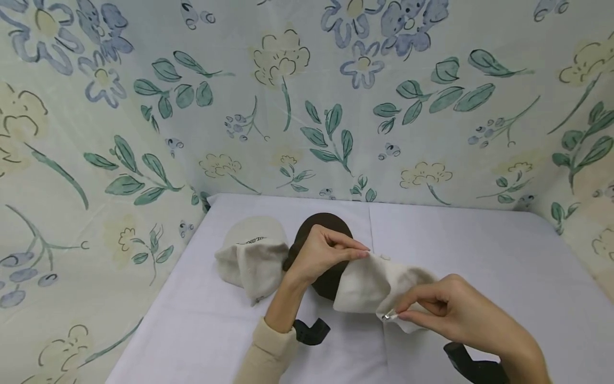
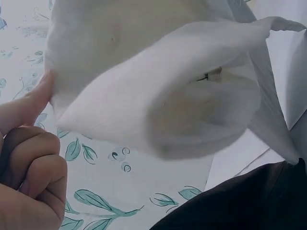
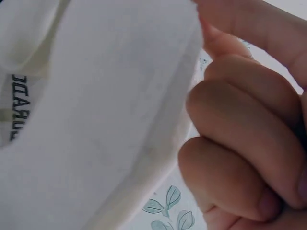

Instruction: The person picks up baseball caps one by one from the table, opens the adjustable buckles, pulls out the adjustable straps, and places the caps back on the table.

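Observation:
Both hands hold a soft white cloth cap point(image 1: 362, 288) between them, its fabric sagging in folds. My left hand point(image 1: 318, 253) pinches its upper left edge between thumb and fingers. In the left wrist view, the other fingers of that hand are curled beside the cloth point(image 2: 110, 105). Lower and to the right, my right hand point(image 1: 455, 309) pinches the cap near a small shiny metal piece point(image 1: 387, 316). Dark lettering point(image 3: 20, 108) shows on the cloth in the right wrist view. Behind the left hand lies a dark brown cap point(image 1: 331, 226), partly hidden.
An off-white cap point(image 1: 254, 234) with dark lettering lies at the left, beside the brown one. All are on a white-covered table point(image 1: 503, 256). A floral cloth point(image 1: 288, 106) hangs behind and at the sides. Black camera mounts point(image 1: 314, 332) sit at both wrists.

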Demonstrator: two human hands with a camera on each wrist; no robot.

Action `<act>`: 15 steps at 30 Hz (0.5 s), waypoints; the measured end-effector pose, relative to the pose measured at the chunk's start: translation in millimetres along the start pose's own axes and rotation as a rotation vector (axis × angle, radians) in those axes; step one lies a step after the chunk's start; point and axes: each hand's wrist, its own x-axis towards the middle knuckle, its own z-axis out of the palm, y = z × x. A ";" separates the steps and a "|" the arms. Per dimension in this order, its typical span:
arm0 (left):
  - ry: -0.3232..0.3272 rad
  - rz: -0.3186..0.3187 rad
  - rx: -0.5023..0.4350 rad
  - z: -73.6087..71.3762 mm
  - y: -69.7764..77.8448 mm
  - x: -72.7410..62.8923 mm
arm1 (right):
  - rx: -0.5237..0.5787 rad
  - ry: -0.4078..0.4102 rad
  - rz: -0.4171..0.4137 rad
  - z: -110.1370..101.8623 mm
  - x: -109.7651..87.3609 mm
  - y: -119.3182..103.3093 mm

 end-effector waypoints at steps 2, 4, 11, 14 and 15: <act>0.023 0.003 0.000 0.9 -0.2 0.4 | 0.018 0.005 0.004 -0.6 -0.7 1.0; 0.042 0.006 0.001 1.6 -0.3 0.7 | 0.037 0.018 0.005 -1.6 -0.7 1.4; 0.099 0.008 0.017 1.4 1.4 0.1 | -0.061 0.254 0.043 -8.5 3.2 3.7; 0.088 0.008 0.009 3.0 2.0 1.1 | -0.087 0.381 0.081 -10.1 1.8 7.0; 0.083 0.007 0.005 3.7 1.8 1.6 | -0.092 0.412 0.089 -9.7 0.7 8.4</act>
